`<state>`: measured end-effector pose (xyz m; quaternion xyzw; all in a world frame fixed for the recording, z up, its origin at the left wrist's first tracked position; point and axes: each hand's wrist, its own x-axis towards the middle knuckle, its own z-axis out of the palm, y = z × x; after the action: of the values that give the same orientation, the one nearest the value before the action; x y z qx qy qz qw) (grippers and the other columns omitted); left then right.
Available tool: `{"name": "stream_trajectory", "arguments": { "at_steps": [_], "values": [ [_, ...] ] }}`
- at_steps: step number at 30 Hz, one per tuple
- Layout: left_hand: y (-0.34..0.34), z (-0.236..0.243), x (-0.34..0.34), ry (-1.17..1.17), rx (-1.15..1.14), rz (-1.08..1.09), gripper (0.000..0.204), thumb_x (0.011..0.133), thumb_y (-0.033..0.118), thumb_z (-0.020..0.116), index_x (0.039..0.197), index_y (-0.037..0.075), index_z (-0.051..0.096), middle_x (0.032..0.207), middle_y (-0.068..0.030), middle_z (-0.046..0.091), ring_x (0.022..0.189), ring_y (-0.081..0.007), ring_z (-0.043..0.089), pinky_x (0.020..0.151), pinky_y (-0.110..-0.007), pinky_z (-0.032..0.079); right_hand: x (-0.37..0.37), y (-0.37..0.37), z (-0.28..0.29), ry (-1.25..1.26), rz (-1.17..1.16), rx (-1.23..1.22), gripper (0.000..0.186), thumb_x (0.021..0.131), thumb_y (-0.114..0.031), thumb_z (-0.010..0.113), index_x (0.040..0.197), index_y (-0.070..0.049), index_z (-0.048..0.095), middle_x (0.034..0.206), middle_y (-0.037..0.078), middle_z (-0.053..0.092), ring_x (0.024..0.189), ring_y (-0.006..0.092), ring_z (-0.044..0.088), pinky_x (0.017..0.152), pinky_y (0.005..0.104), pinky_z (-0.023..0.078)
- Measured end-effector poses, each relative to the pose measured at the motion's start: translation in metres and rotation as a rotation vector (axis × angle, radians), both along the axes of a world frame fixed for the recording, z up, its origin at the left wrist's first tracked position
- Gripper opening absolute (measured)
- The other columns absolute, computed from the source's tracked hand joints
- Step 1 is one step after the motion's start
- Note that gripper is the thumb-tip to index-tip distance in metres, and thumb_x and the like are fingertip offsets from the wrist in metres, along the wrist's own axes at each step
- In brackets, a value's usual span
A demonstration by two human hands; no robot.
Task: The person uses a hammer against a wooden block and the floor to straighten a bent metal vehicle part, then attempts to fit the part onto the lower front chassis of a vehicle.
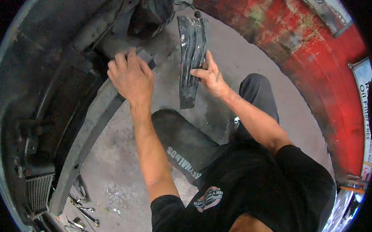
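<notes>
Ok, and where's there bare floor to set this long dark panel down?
Bare floor shows between the grey beam and your left knee, and in a strip between your right knee and the red wall. It's crowded at lower left, where tools lie near the beam's lower end, and around your left hand, with dark vehicle parts close by.

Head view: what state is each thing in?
Long dark ridged strip: held, shiny in places
Bare right hand: closed on the strip
Long grey beam: dull-surfaced
Bare left hand: fingers bent, contact unclear
Metal hand tools: lying loose on the grey floor
Grey finned block: fins exposed
Red painted wall: patchy, stained
</notes>
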<state>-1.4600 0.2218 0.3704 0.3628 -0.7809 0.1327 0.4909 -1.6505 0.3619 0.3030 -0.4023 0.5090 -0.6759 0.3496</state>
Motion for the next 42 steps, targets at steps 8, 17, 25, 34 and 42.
{"name": "stream_trajectory", "arguments": {
  "at_steps": [8, 17, 25, 34, 42],
  "values": [
    [0.0, 0.0, 0.003, -0.002, -0.063, -0.007, 0.025, 0.081, 0.01, 0.069, 0.106, 0.006, 0.073, 0.105, -0.0108, 0.063, 0.094, -0.0317, 0.056, 0.08, -0.044, 0.045, 0.013, 0.002, 0.025, -0.226, 0.03, -0.09, 0.071, 0.087, 0.0, 0.055, 0.153, -0.004, 0.028, 0.117, 0.014, 0.062, 0.093, 0.0231, 0.065, 0.083, 0.0375, 0.056],
    [0.003, 0.005, 0.002, -0.018, -0.019, -0.002, 0.024, 0.088, 0.012, 0.065, 0.11, 0.007, 0.074, 0.108, -0.0121, 0.064, 0.096, -0.0336, 0.058, 0.083, -0.044, 0.047, 0.002, -0.002, 0.011, 0.179, -0.14, -0.074, 0.081, 0.09, -0.013, 0.059, 0.162, -0.003, 0.022, 0.122, 0.01, 0.061, 0.105, 0.016, 0.056, 0.093, 0.0305, 0.046],
    [0.002, 0.004, 0.003, -0.01, -0.043, -0.001, 0.023, 0.088, 0.011, 0.065, 0.109, 0.006, 0.074, 0.108, -0.0125, 0.065, 0.096, -0.0333, 0.058, 0.083, -0.044, 0.047, 0.002, -0.002, 0.01, 0.19, -0.183, -0.007, 0.093, 0.085, -0.011, 0.077, 0.16, 0.0, 0.023, 0.148, 0.021, 0.049, 0.136, 0.0294, 0.05, 0.114, 0.0409, 0.039],
    [-0.001, 0.0, 0.005, -0.018, -0.039, 0.026, 0.024, 0.086, 0.012, 0.066, 0.108, 0.007, 0.075, 0.106, -0.0124, 0.065, 0.095, -0.0329, 0.058, 0.083, -0.045, 0.047, 0.013, -0.004, 0.001, 0.46, -0.219, 0.318, 0.058, 0.079, -0.019, 0.085, 0.124, 0.005, 0.059, 0.119, 0.021, 0.065, 0.112, 0.0298, 0.064, 0.097, 0.0394, 0.05],
    [0.0, 0.004, 0.005, -0.018, -0.05, 0.032, 0.027, 0.078, 0.008, 0.068, 0.105, 0.007, 0.074, 0.103, -0.0103, 0.062, 0.093, -0.032, 0.055, 0.08, -0.044, 0.045, 0.017, -0.004, -0.034, 1.056, -0.093, -0.129, 0.021, 0.085, -0.016, 0.071, 0.096, 0.001, 0.071, 0.095, 0.021, 0.068, 0.088, 0.0271, 0.064, 0.081, 0.0406, 0.05]
  ]
}}
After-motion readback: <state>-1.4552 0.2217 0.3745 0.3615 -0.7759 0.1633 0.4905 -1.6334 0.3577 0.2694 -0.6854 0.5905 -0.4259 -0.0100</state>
